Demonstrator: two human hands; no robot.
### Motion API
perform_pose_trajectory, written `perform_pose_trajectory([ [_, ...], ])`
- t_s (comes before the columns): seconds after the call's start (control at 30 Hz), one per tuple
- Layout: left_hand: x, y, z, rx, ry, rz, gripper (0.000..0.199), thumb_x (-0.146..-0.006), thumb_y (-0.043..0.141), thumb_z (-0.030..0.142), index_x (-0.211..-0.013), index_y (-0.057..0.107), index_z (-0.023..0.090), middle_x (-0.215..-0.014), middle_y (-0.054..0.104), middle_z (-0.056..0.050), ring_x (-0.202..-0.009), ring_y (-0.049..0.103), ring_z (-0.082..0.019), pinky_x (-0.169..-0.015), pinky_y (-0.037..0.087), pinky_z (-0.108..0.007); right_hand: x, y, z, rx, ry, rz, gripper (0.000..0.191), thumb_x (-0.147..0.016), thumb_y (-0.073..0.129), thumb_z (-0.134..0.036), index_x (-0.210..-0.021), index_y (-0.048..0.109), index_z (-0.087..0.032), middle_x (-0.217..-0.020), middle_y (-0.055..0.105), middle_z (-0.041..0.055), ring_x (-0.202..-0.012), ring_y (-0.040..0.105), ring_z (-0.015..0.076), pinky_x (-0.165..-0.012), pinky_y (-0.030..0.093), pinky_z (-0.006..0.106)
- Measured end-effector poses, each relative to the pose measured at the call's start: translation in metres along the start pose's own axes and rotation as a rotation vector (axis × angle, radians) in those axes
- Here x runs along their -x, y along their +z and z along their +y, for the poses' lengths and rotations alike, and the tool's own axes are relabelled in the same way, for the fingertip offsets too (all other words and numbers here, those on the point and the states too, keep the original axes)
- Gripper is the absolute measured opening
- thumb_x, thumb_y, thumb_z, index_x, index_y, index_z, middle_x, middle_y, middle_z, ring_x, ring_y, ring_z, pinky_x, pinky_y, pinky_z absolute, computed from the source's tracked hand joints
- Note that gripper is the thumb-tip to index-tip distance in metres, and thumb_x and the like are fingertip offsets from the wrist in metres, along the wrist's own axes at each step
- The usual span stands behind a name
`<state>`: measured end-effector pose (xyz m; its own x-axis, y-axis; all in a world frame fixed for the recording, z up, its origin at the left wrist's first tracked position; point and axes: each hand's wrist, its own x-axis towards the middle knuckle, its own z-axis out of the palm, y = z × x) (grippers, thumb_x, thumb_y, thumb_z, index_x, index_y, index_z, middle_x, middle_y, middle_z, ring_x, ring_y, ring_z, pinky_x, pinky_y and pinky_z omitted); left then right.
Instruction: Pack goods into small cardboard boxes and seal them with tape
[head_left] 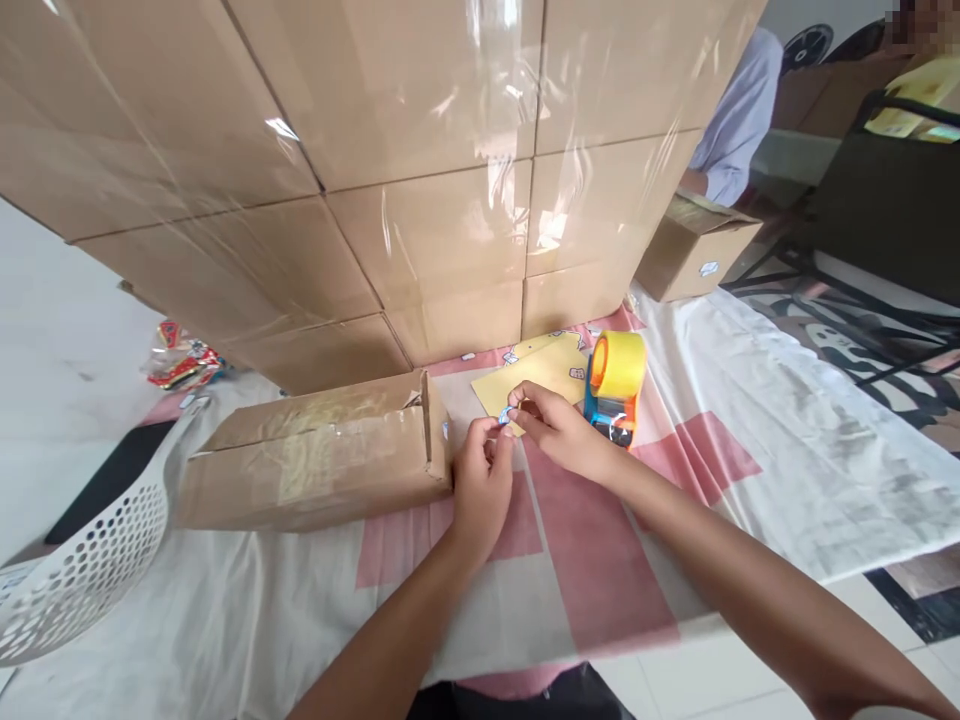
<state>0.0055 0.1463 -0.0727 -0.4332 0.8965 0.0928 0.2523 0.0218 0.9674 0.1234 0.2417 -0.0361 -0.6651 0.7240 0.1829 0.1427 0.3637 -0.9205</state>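
A small blue-and-white sticker (pixel 506 413) is pinched between the fingertips of both my hands. My left hand (pixel 482 482) comes from below, thumb and fingers pressed together at its lower edge. From the right, my right hand (pixel 559 430) grips the other edge with bent fingers. Beneath them lies a yellow sheet (pixel 495 385) with a few small stickers left on it. Close beside my right hand stands a tape dispenser (pixel 591 400) in blue and orange, with a roll of yellow tape (pixel 626 365). A taped cardboard box (pixel 322 460) lies left of my left hand.
Stacked cardboard boxes (pixel 442 230) wrapped in clear film rise behind the hands. A white perforated basket (pixel 112 550) and a red plastic packet (pixel 184 360) are at left. At right, a person's sleeve (pixel 742 120) shows behind a smaller box (pixel 690 250), near a black chair (pixel 885 200).
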Motion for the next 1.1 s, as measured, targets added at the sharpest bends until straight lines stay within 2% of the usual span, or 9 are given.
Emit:
perform_pose_trajectory([
  [0.1,0.000,-0.002,0.002,0.008,-0.023,-0.007,0.020,-0.099,0.051,0.040,-0.094,0.060,0.022,-0.084,0.071,-0.001,-0.078,0.066,-0.016,-0.072,0.049,-0.026,0.000,0.002,0.006,-0.127,0.039,0.008,0.015,-0.095,0.051,-0.035,-0.091,0.052,-0.020,-0.079,0.054,-0.0012,-0.069,0.053,0.0136,-0.064,0.042,0.027],
  [0.37,0.010,0.002,0.012,-0.079,0.067,-0.041,0.007,-0.097,0.053,0.029,-0.097,0.057,0.023,-0.070,0.067,0.003,-0.065,0.065,-0.013,-0.060,0.047,-0.021,0.003,0.004,0.012,0.147,-0.127,0.150,0.014,-0.092,0.048,-0.014,-0.086,0.060,-0.019,-0.086,0.061,0.0035,-0.076,0.056,0.0144,-0.070,0.042,0.027],
  [0.5,0.035,-0.024,0.040,-0.330,0.510,-0.079,0.011,-0.091,0.059,0.015,-0.098,0.060,0.024,-0.062,0.063,0.006,-0.053,0.060,-0.010,-0.053,0.043,-0.021,0.004,0.019,0.004,-0.022,-0.040,0.112,0.012,-0.094,0.049,-0.020,-0.085,0.056,-0.019,-0.075,0.056,-0.0017,-0.065,0.049,0.0118,-0.063,0.038,0.026],
  [0.6,0.042,-0.073,0.063,-0.607,0.918,0.199,0.028,-0.080,0.071,0.011,-0.104,0.067,0.025,-0.081,0.074,0.000,-0.077,0.071,-0.020,-0.077,0.054,-0.034,-0.001,0.033,-0.002,-0.082,-0.044,0.091,0.015,-0.096,0.050,-0.026,-0.083,0.055,-0.020,-0.071,0.052,-0.0035,-0.062,0.046,0.0113,-0.061,0.036,0.025],
  [0.7,0.031,-0.127,0.073,-0.846,0.779,0.433,0.047,-0.086,0.066,0.019,-0.133,0.064,0.028,-0.124,0.071,-0.008,-0.124,0.062,-0.033,-0.110,0.044,-0.054,-0.012,0.050,-0.004,-0.088,-0.123,0.082,0.015,-0.097,0.049,-0.025,-0.085,0.057,-0.020,-0.076,0.055,-0.0021,-0.066,0.047,0.0119,-0.063,0.037,0.026],
  [0.8,0.016,-0.159,0.066,-1.005,0.549,0.214,0.053,-0.097,0.050,0.024,-0.149,0.049,0.036,-0.150,0.056,-0.003,-0.146,0.043,-0.031,-0.122,0.030,-0.056,-0.021,0.066,-0.004,-0.066,-0.155,0.052,0.013,-0.096,0.049,-0.022,-0.086,0.057,-0.020,-0.084,0.059,-0.0002,-0.070,0.050,0.0125,-0.065,0.038,0.026],
  [0.87,0.011,-0.164,0.057,-1.034,0.488,0.140,0.051,-0.101,0.041,0.024,-0.150,0.049,0.035,-0.149,0.057,-0.001,-0.145,0.045,-0.028,-0.121,0.032,-0.053,-0.024,0.073,-0.003,-0.034,-0.094,0.052,0.008,-0.096,0.051,-0.025,-0.092,0.057,-0.021,-0.087,0.059,-0.0005,-0.071,0.050,0.0129,-0.064,0.038,0.026],
  [1.0,0.009,-0.158,0.047,-1.039,0.487,0.201,0.045,-0.103,0.037,0.027,-0.143,0.057,0.030,-0.144,0.061,-0.002,-0.142,0.050,-0.024,-0.119,0.036,-0.046,-0.013,0.078,-0.005,-0.017,0.010,0.195,0.022,-0.092,0.061,-0.032,-0.112,0.056,-0.021,-0.094,0.056,0.0000,-0.069,0.048,0.0126,-0.062,0.039,0.027],
  [1.1,0.009,-0.156,0.047,-1.032,0.507,0.222,0.044,-0.103,0.038,0.027,-0.141,0.059,0.030,-0.143,0.062,-0.001,-0.140,0.052,-0.024,-0.117,0.037,-0.045,0.007,0.083,-0.007,-0.084,-0.009,0.142,0.027,-0.096,0.050,-0.021,-0.120,0.063,-0.022,-0.098,0.054,0.0021,-0.072,0.049,0.0124,-0.065,0.043,0.028],
])
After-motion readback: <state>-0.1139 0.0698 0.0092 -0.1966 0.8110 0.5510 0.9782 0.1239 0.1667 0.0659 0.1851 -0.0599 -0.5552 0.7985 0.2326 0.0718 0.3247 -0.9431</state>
